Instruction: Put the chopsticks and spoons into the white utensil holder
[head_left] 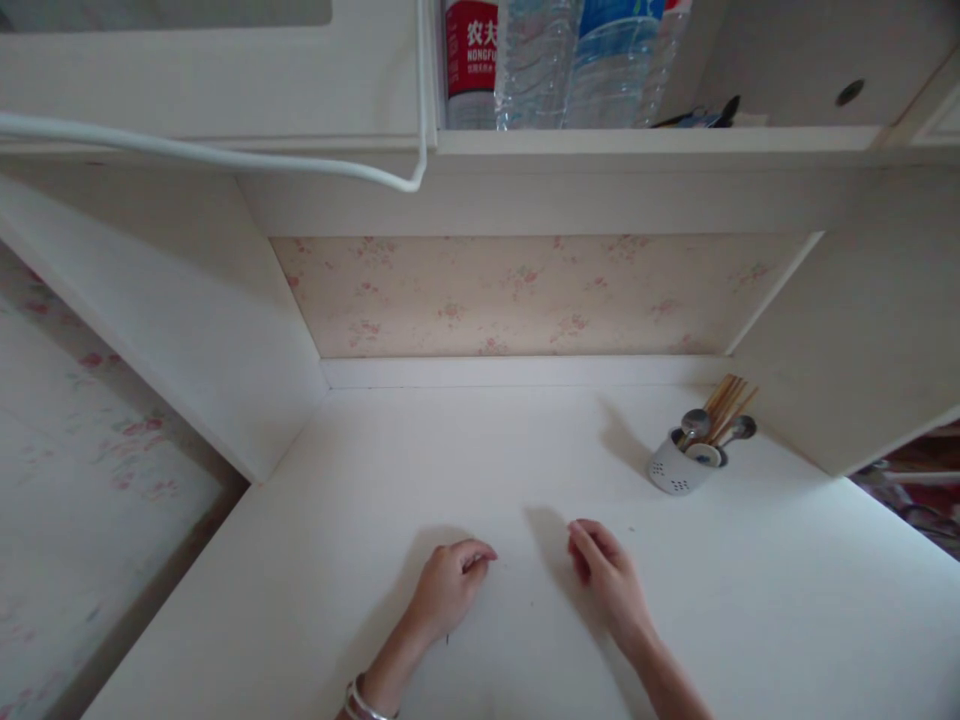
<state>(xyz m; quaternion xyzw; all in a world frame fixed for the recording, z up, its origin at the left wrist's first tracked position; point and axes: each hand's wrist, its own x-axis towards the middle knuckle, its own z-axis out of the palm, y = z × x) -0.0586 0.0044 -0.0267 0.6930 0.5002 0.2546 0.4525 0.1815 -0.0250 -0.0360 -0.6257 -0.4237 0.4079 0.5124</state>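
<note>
My left hand (448,583) rests on the white desk top (300,560) with its fingers curled under into a loose fist; nothing shows in it. A bracelet circles that wrist. My right hand (606,575) lies a little to the right, fingers bent and pressed together against the surface, also with nothing visible in it. The two hands are a short gap apart. A small white perforated cup (679,468) stands beyond my right hand, holding wooden chopsticks (727,402) and metal spoons (695,424).
The desk sits in a white alcove with side panels and a floral back wall (517,295). Above, a shelf (645,140) holds water bottles (555,60). A white cable (225,155) hangs across the upper left. Floral wall covering lies at far left.
</note>
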